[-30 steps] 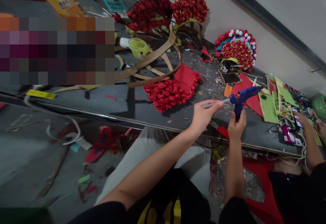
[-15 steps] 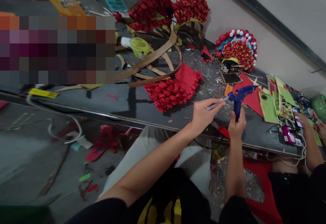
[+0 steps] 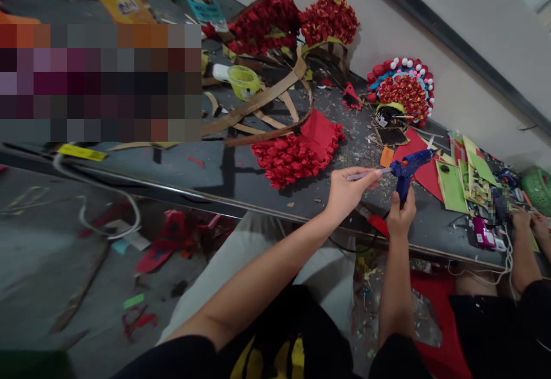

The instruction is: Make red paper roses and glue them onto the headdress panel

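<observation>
My right hand (image 3: 400, 213) is wrapped round the handle of a blue glue gun (image 3: 412, 163), its nozzle pointing right and slightly up. A clear glue stick (image 3: 386, 170) runs into the back of the gun, and my left hand (image 3: 350, 190) pinches it between thumb and fingers. Both hands are above the front edge of the dark table (image 3: 258, 195). Just left of my left hand lies a red piece covered with crumpled red petals (image 3: 288, 159), part of its flat red backing bare.
Cardboard strips (image 3: 258, 100) and a yellow-green cup (image 3: 243, 82) lie behind. Petal-covered pieces (image 3: 329, 18) and a beaded round decoration (image 3: 402, 92) lean by the wall. Coloured sheets (image 3: 451, 185) lie right, near another person's hand (image 3: 522, 218). A white cable (image 3: 133, 207) hangs off the table's left.
The glue gun has tipped a little and come back, with the glue stick still at its rear. The view has shifted slightly. The other person's hand at right has moved.
</observation>
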`<act>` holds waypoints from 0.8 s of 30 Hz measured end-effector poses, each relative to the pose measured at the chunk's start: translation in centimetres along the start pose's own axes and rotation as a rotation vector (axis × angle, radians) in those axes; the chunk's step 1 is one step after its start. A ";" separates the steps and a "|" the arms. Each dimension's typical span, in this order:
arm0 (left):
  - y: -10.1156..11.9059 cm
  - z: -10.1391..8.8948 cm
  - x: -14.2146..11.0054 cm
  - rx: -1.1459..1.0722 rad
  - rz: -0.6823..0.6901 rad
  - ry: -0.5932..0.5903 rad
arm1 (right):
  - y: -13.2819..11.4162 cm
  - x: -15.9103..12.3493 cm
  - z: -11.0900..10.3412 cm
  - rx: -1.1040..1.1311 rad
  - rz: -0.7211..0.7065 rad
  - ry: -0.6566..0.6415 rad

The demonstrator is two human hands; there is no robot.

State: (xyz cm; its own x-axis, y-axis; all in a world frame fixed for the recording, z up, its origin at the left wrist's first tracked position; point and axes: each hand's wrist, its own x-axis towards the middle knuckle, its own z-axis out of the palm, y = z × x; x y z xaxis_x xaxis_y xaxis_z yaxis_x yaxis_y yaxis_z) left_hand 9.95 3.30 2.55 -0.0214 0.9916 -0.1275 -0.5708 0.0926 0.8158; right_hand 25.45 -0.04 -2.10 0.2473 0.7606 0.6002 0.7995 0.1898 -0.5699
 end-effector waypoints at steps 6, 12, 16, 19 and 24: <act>0.0 0.4 -0.2 -0.008 -0.052 0.001 | -0.5 0.1 -0.1 -0.003 0.023 0.027; 0.2 0.1 0.1 0.066 0.028 -0.023 | 0.0 0.1 -0.1 0.036 0.100 -0.080; 0.2 -0.2 0.2 0.150 0.149 -0.042 | 0.5 0.1 0.1 0.074 0.145 -0.083; 0.1 -0.4 0.1 0.197 0.197 -0.041 | 0.6 0.0 0.1 0.093 0.163 -0.094; 0.1 -0.5 -0.2 0.265 0.261 -0.045 | 0.6 0.0 0.1 0.142 0.181 -0.083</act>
State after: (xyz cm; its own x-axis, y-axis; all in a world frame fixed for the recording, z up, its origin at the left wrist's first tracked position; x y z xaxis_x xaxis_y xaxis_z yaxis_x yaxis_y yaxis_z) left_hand 9.46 3.05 2.37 -0.0985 0.9874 0.1239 -0.3186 -0.1493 0.9361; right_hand 25.88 0.10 -2.52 0.3290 0.8373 0.4366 0.6601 0.1267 -0.7404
